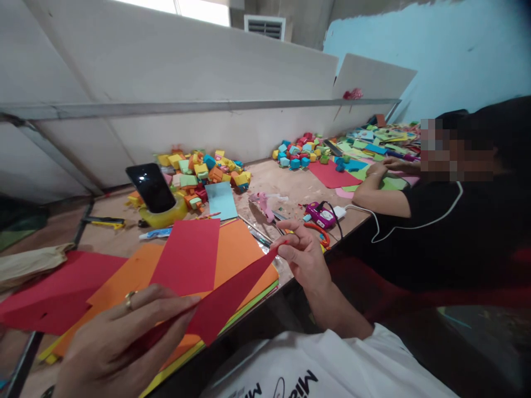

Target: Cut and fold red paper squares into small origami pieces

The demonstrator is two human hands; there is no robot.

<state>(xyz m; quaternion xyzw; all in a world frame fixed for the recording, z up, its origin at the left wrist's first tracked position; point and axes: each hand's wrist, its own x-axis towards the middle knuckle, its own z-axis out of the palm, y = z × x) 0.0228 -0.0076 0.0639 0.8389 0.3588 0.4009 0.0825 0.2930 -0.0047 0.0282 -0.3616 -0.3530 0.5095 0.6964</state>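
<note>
A red sheet of paper (pixel 224 301) is stretched between my two hands, tilted above the table edge. My left hand (pixel 133 331), with a ring on one finger, pinches its near left end. At the far right corner my right hand (pixel 302 254) grips it between thumb and fingers. Below it lies a stack of coloured sheets with orange paper (pixel 240 243) on top. Another red sheet (pixel 188 254) rests flat on that stack. A larger red sheet (pixel 62 282) lies to the left.
A phone (pixel 151 185) leans on a tape roll (pixel 166 214). Behind are piles of folded paper pieces (pixel 199 168). A pink glue gun (pixel 263 205), a purple power strip (pixel 319 215) and a yellow cutter (pixel 105 222) lie about. A co-worker (pixel 464 221) sits at right.
</note>
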